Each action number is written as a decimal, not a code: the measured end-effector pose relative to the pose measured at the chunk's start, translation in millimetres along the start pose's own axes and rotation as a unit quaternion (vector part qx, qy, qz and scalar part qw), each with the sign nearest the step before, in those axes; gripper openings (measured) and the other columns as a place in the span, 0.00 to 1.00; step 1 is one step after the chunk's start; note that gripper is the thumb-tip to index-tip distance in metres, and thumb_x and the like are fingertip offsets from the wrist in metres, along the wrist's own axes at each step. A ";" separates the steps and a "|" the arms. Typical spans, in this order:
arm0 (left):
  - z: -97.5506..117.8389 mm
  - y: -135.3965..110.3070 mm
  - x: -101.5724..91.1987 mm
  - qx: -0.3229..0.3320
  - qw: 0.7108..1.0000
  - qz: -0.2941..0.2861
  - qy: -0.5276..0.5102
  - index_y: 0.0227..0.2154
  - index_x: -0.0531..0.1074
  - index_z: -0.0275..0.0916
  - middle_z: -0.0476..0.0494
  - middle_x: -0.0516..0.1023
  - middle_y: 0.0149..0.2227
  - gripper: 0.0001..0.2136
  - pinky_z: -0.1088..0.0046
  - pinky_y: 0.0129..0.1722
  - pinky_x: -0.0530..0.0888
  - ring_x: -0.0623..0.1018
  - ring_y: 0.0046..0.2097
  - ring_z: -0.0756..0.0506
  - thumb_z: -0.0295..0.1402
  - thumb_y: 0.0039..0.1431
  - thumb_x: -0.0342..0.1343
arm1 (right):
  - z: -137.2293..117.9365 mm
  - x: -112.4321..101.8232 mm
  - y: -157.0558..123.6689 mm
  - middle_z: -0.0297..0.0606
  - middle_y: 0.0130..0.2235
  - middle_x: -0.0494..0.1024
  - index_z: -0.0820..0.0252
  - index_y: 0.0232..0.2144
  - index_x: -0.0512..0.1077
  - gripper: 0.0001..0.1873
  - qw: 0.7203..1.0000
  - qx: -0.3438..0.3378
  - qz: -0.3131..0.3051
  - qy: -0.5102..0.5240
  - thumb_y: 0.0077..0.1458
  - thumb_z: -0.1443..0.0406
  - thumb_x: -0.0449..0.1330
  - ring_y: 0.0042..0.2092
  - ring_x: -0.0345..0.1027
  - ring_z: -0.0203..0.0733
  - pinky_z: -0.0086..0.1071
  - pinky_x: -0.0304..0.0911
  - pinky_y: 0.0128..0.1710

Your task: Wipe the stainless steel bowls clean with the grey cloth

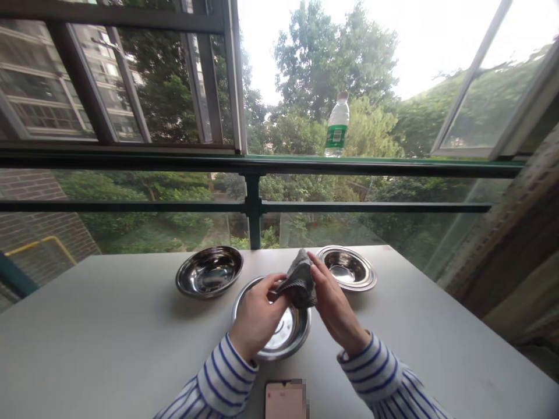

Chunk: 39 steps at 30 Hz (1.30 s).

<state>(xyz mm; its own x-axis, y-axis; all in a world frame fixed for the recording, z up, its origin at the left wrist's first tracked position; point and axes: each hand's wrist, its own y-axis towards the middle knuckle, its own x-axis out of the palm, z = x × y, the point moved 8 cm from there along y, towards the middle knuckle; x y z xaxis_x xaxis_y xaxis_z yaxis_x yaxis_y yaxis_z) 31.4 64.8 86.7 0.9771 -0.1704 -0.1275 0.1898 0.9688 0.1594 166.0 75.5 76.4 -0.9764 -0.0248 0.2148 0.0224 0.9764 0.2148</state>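
A grey cloth is bunched up between both my hands above a steel bowl near the table's front. My left hand is closed, pinching the cloth's left edge with thumb and fingers. My right hand presses against the cloth's right side, fingers together and wrapped on it. Both sleeves are white with blue stripes. The bowl sits on the white table, partly hidden under my left hand.
A second steel bowl stands at the back left, a third steel bowl at the back right. A pink phone lies at the front edge. A water bottle stands on the green window rail.
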 end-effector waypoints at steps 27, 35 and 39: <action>14.9 33.6 -40.4 -0.017 0.998 -0.047 -0.047 0.37 0.76 0.37 0.42 0.79 0.34 0.15 0.73 0.33 0.73 0.77 0.35 0.44 0.32 0.43 0.64 | -30.2 -0.7 44.5 0.34 0.25 0.74 0.61 0.34 0.74 0.14 0.973 -0.053 -0.020 -0.224 0.51 0.59 0.55 0.27 0.67 0.36 0.27 0.63 0.23; 20.6 27.3 -34.9 -0.064 0.994 -0.065 -0.064 0.48 0.69 0.35 0.38 0.77 0.42 0.22 0.68 0.39 0.73 0.77 0.42 0.42 0.42 0.52 0.56 | -45.8 2.5 38.1 0.37 0.32 0.78 0.60 0.35 0.74 0.12 0.941 -0.135 0.030 -0.309 0.54 0.61 0.53 0.33 0.70 0.40 0.29 0.65 0.32; 18.1 30.2 -38.0 -0.037 0.997 -0.028 0.055 0.43 0.73 0.37 0.42 0.79 0.39 0.16 0.71 0.36 0.73 0.78 0.38 0.44 0.33 0.49 0.58 | -54.1 10.9 30.2 0.35 0.35 0.79 0.57 0.39 0.74 0.12 0.908 -0.202 0.024 -0.367 0.56 0.65 0.52 0.34 0.72 0.39 0.29 0.66 0.34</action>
<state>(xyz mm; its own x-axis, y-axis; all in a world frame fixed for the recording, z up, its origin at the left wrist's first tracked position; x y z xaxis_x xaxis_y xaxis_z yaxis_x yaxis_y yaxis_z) 1.8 97.3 114.1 0.9478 -0.2082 -0.2416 0.2326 0.9695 0.0768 167.6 93.1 136.8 -0.8495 0.3093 -0.4274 0.0007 0.8108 0.5853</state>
